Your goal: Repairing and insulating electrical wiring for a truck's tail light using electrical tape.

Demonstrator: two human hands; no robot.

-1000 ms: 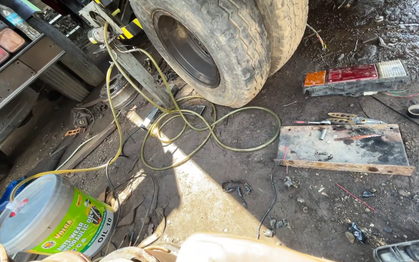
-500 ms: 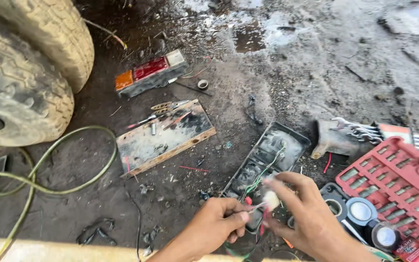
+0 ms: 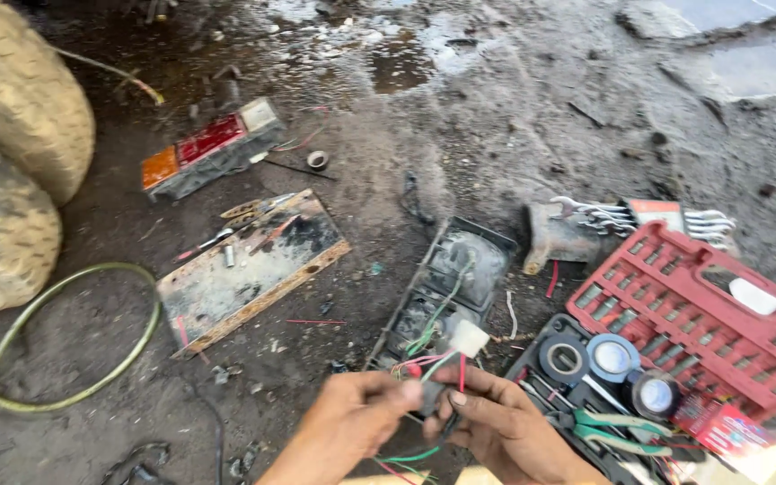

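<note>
Presently both hands pinch a wire bundle (image 3: 433,368) with its white connector (image 3: 469,339): left hand (image 3: 352,418) and right hand (image 3: 496,422), fingertips clamped, just before the gutted lamp housing (image 3: 446,287). Step, judged: sorting leads. Pliers (image 3: 608,429) lie near the right hand.

Tyres (image 3: 11,180) cut off at left edge; green hose (image 3: 92,359) too; wire ends hidden under fingers (image 3: 424,391); forearms cropped below.

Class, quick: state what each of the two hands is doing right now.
Left hand: closed, pinching the bundle of coloured wires.
Right hand: closed on the same bundle of coloured wires, just below the white connector.
</note>
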